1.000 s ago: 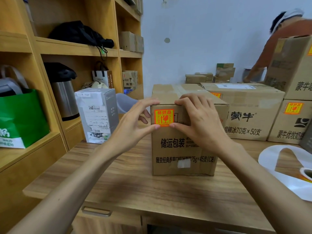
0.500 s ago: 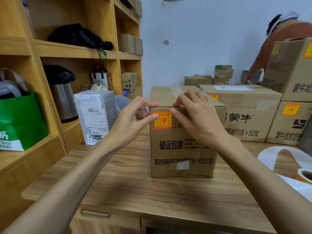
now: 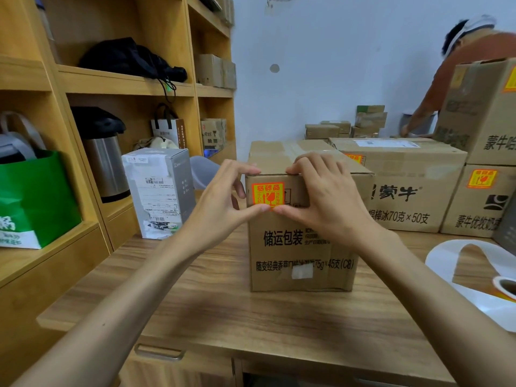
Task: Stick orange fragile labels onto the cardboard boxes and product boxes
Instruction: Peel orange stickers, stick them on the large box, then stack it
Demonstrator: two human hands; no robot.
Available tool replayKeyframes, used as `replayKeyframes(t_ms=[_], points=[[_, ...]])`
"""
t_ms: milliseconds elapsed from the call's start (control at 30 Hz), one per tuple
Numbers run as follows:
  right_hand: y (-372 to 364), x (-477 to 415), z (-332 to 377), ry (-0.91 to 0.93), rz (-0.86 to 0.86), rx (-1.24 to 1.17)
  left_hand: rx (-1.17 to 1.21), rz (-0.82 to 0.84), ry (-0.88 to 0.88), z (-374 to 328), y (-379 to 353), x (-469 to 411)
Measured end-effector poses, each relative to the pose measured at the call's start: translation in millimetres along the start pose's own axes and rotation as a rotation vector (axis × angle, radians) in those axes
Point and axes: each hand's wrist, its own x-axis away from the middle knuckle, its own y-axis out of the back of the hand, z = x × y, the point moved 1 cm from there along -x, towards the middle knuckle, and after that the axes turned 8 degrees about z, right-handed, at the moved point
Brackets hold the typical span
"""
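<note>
Orange fragile label (image 3: pixel 267 194) sits stuck on the upper left corner of the front face of a cardboard box (image 3: pixel 301 247), which stands upright toward the middle of the wooden bench (image 3: pixel 251 317), set back from its front edge. Both hands clasp the box's top front edge around the sticker. The left hand (image 3: pixel 220 202) arches its forefinger onto that edge above the label, while its thumb tip presses at the label's lower edge. The right hand (image 3: pixel 321 202) hooks bent fingers over the same edge just right of the label, its thumb tip meeting the left thumb under the sticker's lower right corner.

Toward the bench's back edge, larger printed cartons (image 3: pixel 405 191) stand behind and to the right, several already carrying orange stickers. A grey product box (image 3: pixel 162 191) stands upright near the left edge, its visible sides without an orange sticker. At the right edge lies a label roll (image 3: pixel 505 287) with a loose curl of white backing strip (image 3: pixel 446 258). Behind the cartons, a person in an orange shirt (image 3: pixel 460 65) bends forward.
</note>
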Motion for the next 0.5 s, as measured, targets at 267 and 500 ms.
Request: replayKeyframes(t_ms=[267,500], points=[[5,-8,-1,-0.041,0.016,-0.121,0.167,0.014,0.018,0,10,-9],[7,-8,-3,-0.050,0.007,-0.169,0.253,0.055,0.034,1,13,-9]])
